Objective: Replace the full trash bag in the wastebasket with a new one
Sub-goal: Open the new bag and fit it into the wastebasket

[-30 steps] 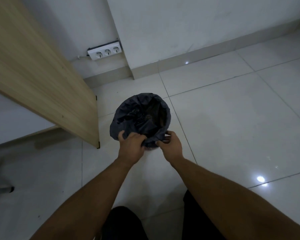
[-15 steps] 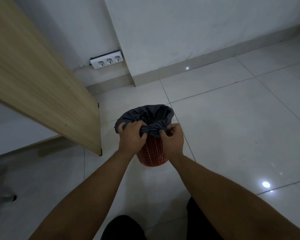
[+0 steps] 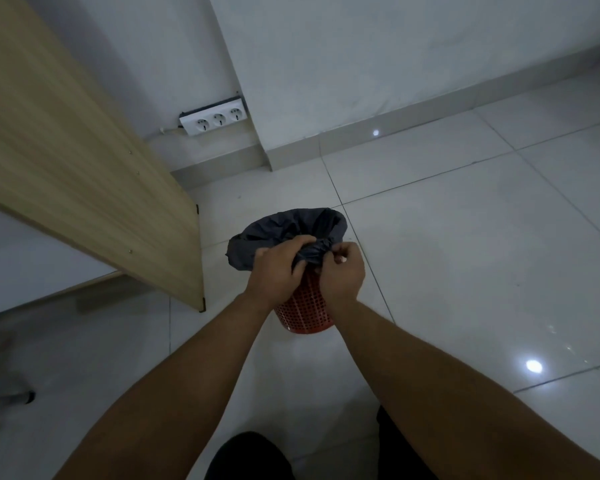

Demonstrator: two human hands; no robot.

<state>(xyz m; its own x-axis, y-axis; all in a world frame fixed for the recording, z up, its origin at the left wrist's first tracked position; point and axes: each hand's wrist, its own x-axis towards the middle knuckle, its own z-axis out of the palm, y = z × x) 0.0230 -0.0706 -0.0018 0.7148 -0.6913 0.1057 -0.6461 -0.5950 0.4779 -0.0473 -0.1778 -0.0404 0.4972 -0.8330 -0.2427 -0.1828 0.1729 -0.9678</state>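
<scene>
A small red mesh wastebasket (image 3: pixel 305 311) stands on the white tiled floor in front of me. A dark grey trash bag (image 3: pixel 291 225) lines it, its mouth draped over the far rim. My left hand (image 3: pixel 279 268) grips the near edge of the bag, bunched up above the basket's near rim. My right hand (image 3: pixel 343 271) is closed on the same bunched edge just to the right. What is inside the bag is hidden by my hands and the folds.
A wooden desk side panel (image 3: pixel 94 188) stands to the left of the basket. A white three-socket power strip (image 3: pixel 215 119) sits at the wall behind. My dark-trousered knees (image 3: pixel 250 459) show at the bottom edge. Tiled floor (image 3: pixel 482 254) stretches to the right.
The bag's near edge has been lifted off the rim and gathered between my hands, baring the red mesh side of the basket. The view has pulled back and tilted.
</scene>
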